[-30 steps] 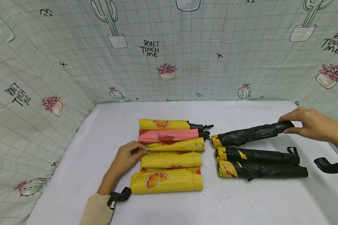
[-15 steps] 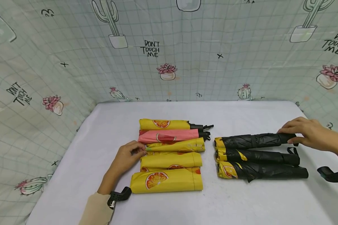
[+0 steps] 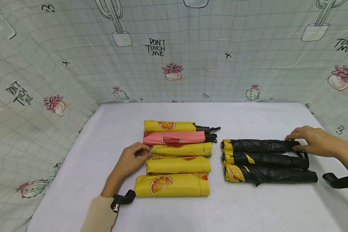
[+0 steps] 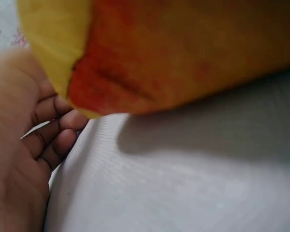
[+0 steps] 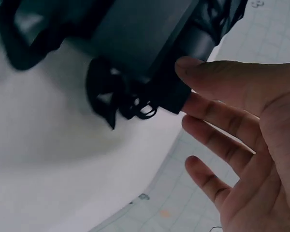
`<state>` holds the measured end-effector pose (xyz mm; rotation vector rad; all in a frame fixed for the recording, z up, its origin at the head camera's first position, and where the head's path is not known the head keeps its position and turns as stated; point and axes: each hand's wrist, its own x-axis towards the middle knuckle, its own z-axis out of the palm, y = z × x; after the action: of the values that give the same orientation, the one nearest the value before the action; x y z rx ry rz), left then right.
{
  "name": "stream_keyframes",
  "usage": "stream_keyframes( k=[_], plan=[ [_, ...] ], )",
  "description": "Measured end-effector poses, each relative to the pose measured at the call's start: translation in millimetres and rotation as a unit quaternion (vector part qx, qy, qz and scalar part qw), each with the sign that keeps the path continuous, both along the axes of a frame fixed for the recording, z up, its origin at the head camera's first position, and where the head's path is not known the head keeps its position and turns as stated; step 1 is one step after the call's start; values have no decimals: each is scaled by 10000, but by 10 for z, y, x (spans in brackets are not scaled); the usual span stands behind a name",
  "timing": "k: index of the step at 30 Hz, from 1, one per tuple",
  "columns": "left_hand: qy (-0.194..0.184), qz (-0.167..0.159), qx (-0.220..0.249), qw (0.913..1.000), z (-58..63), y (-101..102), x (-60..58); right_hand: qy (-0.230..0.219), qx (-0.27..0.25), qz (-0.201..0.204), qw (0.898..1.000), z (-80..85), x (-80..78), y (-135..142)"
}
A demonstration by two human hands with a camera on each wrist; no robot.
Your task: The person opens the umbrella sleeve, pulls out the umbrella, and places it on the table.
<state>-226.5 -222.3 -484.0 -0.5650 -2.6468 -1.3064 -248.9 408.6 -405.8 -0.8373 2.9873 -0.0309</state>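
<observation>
The right hand (image 3: 311, 141) rests at the handle end of the rear black folded umbrella (image 3: 256, 146), fingers nearly straight and lying over the black handle rather than curled round it. The right wrist view shows the fingers (image 5: 217, 113) spread and relaxed, with the fingertips touching the dark handle (image 5: 150, 43) and its short wrist strap (image 5: 118, 99) hanging just below. That umbrella lies flat on the white tabletop (image 3: 243, 209), touching the middle black umbrella (image 3: 266, 160) in front of it, which in turn lies against the front black umbrella (image 3: 269, 175). All three point their yellow ends to the left.

The left hand (image 3: 131, 158) sits at the left end of a row of sleeved umbrellas, its fingers loosely curled and their tips touching the end of the third yellow umbrella (image 3: 181, 149). Whether it pinches the sleeve cannot be told. The left wrist view shows only curled fingers (image 4: 53, 130) beside a blurred yellow and orange sleeve end (image 4: 174, 53).

Behind that umbrella lie a pink umbrella (image 3: 174, 138) and a yellow one with an orange slice print (image 3: 169, 126); in front lie two more yellow umbrellas (image 3: 178, 165) (image 3: 171, 186). A cactus print curtain (image 3: 174, 48) hangs around the tabletop.
</observation>
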Motion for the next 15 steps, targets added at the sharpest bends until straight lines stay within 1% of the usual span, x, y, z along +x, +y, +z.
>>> stream_keyframes(
  k=[4, 7, 10, 11, 12, 15],
  plan=[
    [-213, 152, 405, 9988, 62, -13, 7, 497, -382, 254, 9977, 73, 36, -156],
    [-213, 512, 452, 9974, 124, -25, -8, 769, -625, 555, 9935, 173, 16, -332],
    [-43, 885, 465, 9950, 162, -15, -89, 951, -802, 690, 9898, 304, -6, -506],
    [-51, 979, 524, 9938, 167, -5, -125, 990, -876, 713, 9887, 347, -10, -561],
    [-106, 1007, 671, 9926, 162, 4, -165, 1005, -936, 753, 9877, 389, -11, -616],
    [-470, 981, 1128, 9876, 127, 31, -265, 923, -975, 800, 9877, 480, -13, -785]
  ],
)
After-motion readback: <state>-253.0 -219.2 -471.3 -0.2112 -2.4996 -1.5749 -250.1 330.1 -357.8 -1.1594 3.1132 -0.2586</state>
